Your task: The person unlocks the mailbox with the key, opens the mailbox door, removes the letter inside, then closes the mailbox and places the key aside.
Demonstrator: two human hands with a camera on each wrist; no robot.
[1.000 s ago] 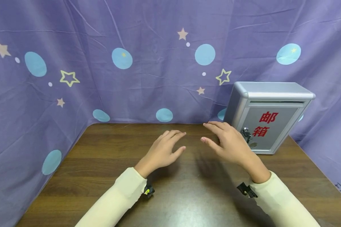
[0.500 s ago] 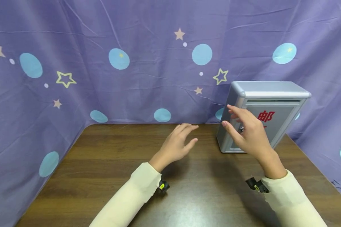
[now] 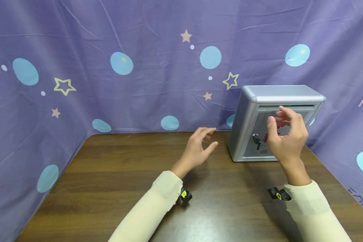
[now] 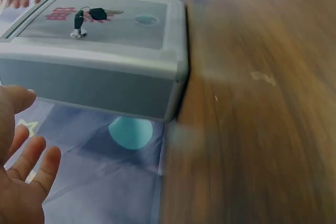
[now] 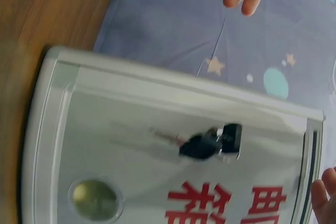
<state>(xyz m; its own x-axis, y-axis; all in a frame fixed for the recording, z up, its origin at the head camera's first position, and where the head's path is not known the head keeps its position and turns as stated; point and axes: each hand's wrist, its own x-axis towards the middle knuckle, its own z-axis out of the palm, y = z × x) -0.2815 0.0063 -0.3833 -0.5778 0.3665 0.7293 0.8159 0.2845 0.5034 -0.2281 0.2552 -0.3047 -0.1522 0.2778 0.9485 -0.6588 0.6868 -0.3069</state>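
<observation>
A silver metal mailbox [image 3: 245, 124] with red characters stands upright at the right back of the table. Its lock holds a key, and a second key with a black head hangs from it; these keys [image 5: 202, 145] show large in the right wrist view. My right hand [image 3: 288, 139] hovers in front of the mailbox door, fingers loosely bent, nothing held, and covers part of the lettering. To the left of the mailbox, my left hand [image 3: 196, 149] is held above the table with relaxed fingers and thumb apart, also holding nothing. Neither hand touches the mailbox.
A brown wood-grain table [image 3: 124, 181] lies under both arms. Behind it and along both sides hangs a purple curtain [image 3: 151, 67] with stars and blue dots. A narrow slot [image 3: 266, 106] runs across the mailbox's upper front. Black wrist cameras [image 3: 186, 195] hang at the cuffs.
My right hand has moved right, from beside the mailbox to before its door, and its fingers have bent more. My left hand has moved right, closer to the mailbox. The head view has shifted slightly.
</observation>
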